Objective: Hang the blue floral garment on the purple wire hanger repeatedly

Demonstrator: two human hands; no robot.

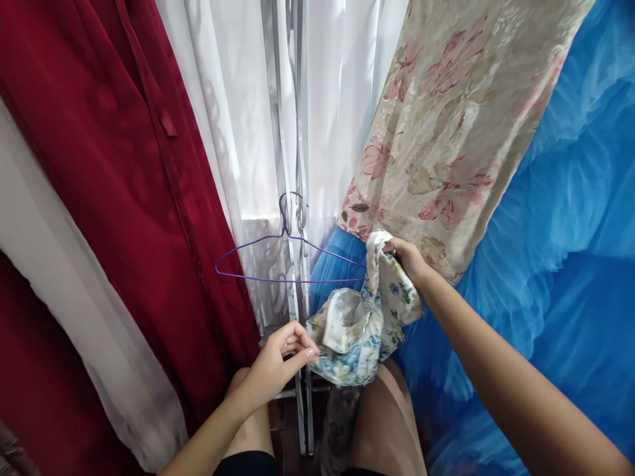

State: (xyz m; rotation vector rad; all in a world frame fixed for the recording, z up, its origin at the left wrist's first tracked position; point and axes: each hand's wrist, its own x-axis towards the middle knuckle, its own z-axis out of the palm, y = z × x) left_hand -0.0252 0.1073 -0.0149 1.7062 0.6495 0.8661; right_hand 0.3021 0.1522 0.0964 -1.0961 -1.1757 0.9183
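A purple wire hanger (262, 279) hangs by its hook on an upright metal rack post. Its right end runs into a white dress (367, 350) printed with blue and yellow flowers. My right hand (409, 258) is closed on the upper part of this dress, beside the hanger's right end. Lower and to the left, my left hand (285, 354) has its fingers curled and the thumb pinched in at the dress's left edge. The hanger's left end is bare. The dress's lower part drops between my knees, dim and partly hidden.
A long red garment (143, 198) and a white one hang on the left. White cloth (238, 99) hangs behind the metal posts (285, 152). A beige garment with pink flowers (446, 132) and ruffled blue tulle (560, 264) crowd the right side. My legs are below.
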